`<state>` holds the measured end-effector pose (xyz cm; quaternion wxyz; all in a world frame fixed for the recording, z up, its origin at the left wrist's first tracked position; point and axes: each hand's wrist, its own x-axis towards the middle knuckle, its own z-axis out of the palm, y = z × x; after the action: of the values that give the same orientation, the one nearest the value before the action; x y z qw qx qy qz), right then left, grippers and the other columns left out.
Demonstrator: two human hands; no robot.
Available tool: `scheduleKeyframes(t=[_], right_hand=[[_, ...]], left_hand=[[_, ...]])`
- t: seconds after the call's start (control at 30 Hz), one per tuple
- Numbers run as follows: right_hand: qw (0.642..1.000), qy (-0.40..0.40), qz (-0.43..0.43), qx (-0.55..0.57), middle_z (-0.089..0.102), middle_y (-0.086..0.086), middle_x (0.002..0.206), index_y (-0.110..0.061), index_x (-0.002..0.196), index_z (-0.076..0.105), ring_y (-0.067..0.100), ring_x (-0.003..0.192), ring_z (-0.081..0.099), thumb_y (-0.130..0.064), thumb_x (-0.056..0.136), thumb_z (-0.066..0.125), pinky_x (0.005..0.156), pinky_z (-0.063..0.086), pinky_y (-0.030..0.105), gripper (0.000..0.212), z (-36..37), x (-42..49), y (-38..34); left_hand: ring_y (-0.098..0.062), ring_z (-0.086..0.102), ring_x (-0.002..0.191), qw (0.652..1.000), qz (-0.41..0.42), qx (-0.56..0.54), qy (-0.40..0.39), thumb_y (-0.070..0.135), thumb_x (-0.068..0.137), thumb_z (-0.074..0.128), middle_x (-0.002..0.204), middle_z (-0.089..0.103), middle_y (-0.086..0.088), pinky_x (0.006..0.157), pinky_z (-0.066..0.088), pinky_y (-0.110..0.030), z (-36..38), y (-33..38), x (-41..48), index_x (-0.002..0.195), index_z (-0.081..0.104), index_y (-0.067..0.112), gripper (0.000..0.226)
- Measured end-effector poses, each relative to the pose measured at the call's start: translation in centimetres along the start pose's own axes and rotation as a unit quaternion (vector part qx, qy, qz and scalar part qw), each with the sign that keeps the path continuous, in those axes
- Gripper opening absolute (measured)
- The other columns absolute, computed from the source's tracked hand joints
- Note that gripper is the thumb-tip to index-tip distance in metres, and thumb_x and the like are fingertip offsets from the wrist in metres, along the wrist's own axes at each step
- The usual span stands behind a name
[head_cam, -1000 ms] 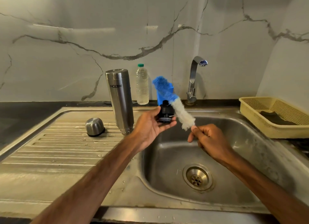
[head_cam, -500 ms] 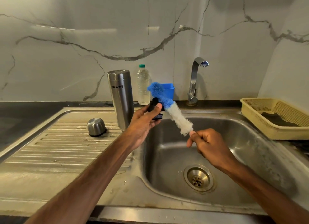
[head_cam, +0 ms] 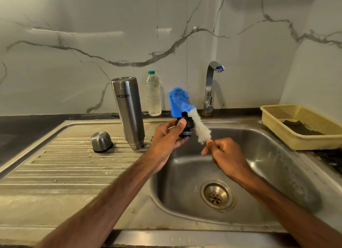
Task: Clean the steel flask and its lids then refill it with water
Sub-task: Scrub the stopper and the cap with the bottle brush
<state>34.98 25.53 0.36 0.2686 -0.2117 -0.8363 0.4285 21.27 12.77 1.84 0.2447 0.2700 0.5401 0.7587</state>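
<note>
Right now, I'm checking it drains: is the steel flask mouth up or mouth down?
Mouth down: the steel flask stands on the drainboard, logo upside down, narrow neck at the bottom.

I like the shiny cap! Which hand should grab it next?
Left, probably: the cap is nearer the left hand, though that holds the lid; the right hand holds the brush.

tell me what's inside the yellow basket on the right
Inside the yellow basket lies one dark, flat thing, perhaps a cloth or scrub pad. Its near wall hides the floor closest to the camera.
</note>
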Motion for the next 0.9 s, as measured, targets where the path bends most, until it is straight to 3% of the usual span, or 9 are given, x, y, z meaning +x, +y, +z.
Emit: scheduleKeyframes(t=[0.17, 0.23, 0.33, 0.47, 0.57, 0.77, 0.9], right_hand=[[0.998, -0.056, 0.019, 0.007, 0.047, -0.007, 0.041, -0.016, 0.074, 0.075, 0.007, 0.040, 0.041, -0.030, 0.104, 0.050, 0.051, 0.038, 0.028, 0.042, 0.6, -1.1, -0.2], [0.998, -0.056, 0.030, 0.009, 0.047, -0.007, 0.041, -0.014, 0.075, 0.076, 0.004, 0.038, 0.041, -0.030, 0.105, 0.050, 0.050, 0.036, 0.025, 0.043, 0.5, -0.9, -0.4], [0.993, -0.056, 0.073, 0.077, 0.043, 0.000, 0.046, -0.009, 0.080, 0.076, 0.009, 0.037, 0.034, -0.031, 0.106, 0.048, 0.039, 0.028, 0.022, 0.044, -0.2, -0.3, -0.7], [0.971, -0.098, 0.138, 0.168, 0.033, -0.002, 0.052, -0.003, 0.091, 0.074, 0.010, 0.043, 0.023, -0.033, 0.106, 0.045, 0.039, 0.017, 0.023, 0.044, -1.8, -0.2, -0.8], [0.948, -0.120, 0.174, 0.236, 0.029, -0.005, 0.054, -0.002, 0.103, 0.070, 0.009, 0.044, 0.021, -0.032, 0.107, 0.043, 0.036, 0.016, 0.023, 0.041, -2.8, 0.1, -1.0], [0.862, -0.149, 0.218, 0.432, 0.029, -0.005, 0.060, -0.004, 0.114, 0.061, 0.004, 0.046, 0.022, -0.010, 0.096, 0.045, 0.033, 0.017, 0.015, 0.024, -4.2, 0.8, -1.4], [0.861, -0.191, 0.203, 0.425, 0.038, -0.002, 0.066, -0.007, 0.126, 0.064, 0.005, 0.049, 0.029, -0.014, 0.101, 0.046, 0.032, 0.024, 0.015, 0.031, -4.3, 1.0, -0.9]], left_hand=[[-0.021, 0.071, 0.113, 0.991, 0.009, -0.062, 0.115, 0.024, 0.097, 0.066, 0.125, 0.071, -0.014, 0.099, 0.058, -0.037, -1.8, 0.4, 1.1, 0.131, 0.058, 0.001, 0.041], [-0.021, 0.070, 0.116, 0.994, -0.027, -0.037, 0.096, 0.026, 0.092, 0.071, 0.126, 0.071, -0.011, 0.101, 0.056, -0.038, -1.9, 0.0, 0.6, 0.132, 0.060, 0.004, 0.046], [-0.021, 0.067, 0.120, 0.996, -0.045, 0.072, 0.021, 0.033, 0.086, 0.077, 0.120, 0.075, -0.001, 0.092, 0.051, -0.036, -1.0, -0.8, 0.1, 0.126, 0.069, 0.015, 0.045], [-0.026, 0.069, 0.117, 0.998, -0.028, 0.052, -0.031, 0.018, 0.084, 0.080, 0.120, 0.075, -0.009, 0.101, 0.054, -0.036, -0.9, -0.4, 0.2, 0.128, 0.068, 0.008, 0.047], [-0.025, 0.072, 0.111, 0.997, -0.045, 0.051, -0.027, 0.011, 0.079, 0.083, 0.119, 0.074, -0.015, 0.096, 0.059, -0.037, -1.3, -0.3, -0.1, 0.126, 0.065, 0.003, 0.052], [-0.026, 0.073, 0.110, 0.998, -0.062, 0.024, -0.012, 0.012, 0.064, 0.089, 0.122, 0.072, -0.016, 0.094, 0.060, -0.040, -1.1, -0.4, -0.2, 0.125, 0.063, 0.005, 0.067], [-0.025, 0.072, 0.111, 0.999, -0.052, 0.011, -0.004, 0.014, 0.066, 0.089, 0.124, 0.071, -0.016, 0.096, 0.059, -0.040, -0.9, -0.5, -0.2, 0.128, 0.061, 0.005, 0.069]])
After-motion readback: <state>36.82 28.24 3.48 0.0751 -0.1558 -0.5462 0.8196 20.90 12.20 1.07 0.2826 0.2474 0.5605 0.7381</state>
